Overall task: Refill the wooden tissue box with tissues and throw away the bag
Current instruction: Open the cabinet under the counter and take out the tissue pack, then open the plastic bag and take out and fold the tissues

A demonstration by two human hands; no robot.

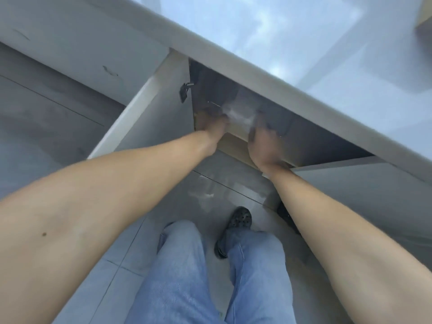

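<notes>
Standing at a glossy grey desk (292,54) whose thick front edge runs diagonally from upper left to lower right. Beneath that edge, an open cabinet (311,146), dark inside, with its pale floor lip showing between the two wrists. Open door (149,118) swung out on the left, edge toward the camera, hinge (184,92) visible near its top. A second panel edge closing off the opening on the right, just past the right wrist. Opening therefore bounded above by the desk edge, left by the door, right by that panel; clear tiled floor (58,127) below and behind, with jeans (187,277) and one dark perforated shoe (236,228) in the lower middle.

Both bare forearms reaching forward and down into the opening. Left hand (215,127) at the left side of the gap, fingers past the lip and blurred; grip cannot be told. Right hand (261,146) with its back to the camera, fingers curled forward over the lip; grip likewise not clear through the motion blur.

Crinkled clear plastic bag (236,113), whitish, directly between the two hands, just inside the cabinet mouth under the desk edge, close against the fingertips of both; actual contact not discernible. At the upper right corner, a sliver of something wooden (424,15) on the desk, well apart from both hands.
</notes>
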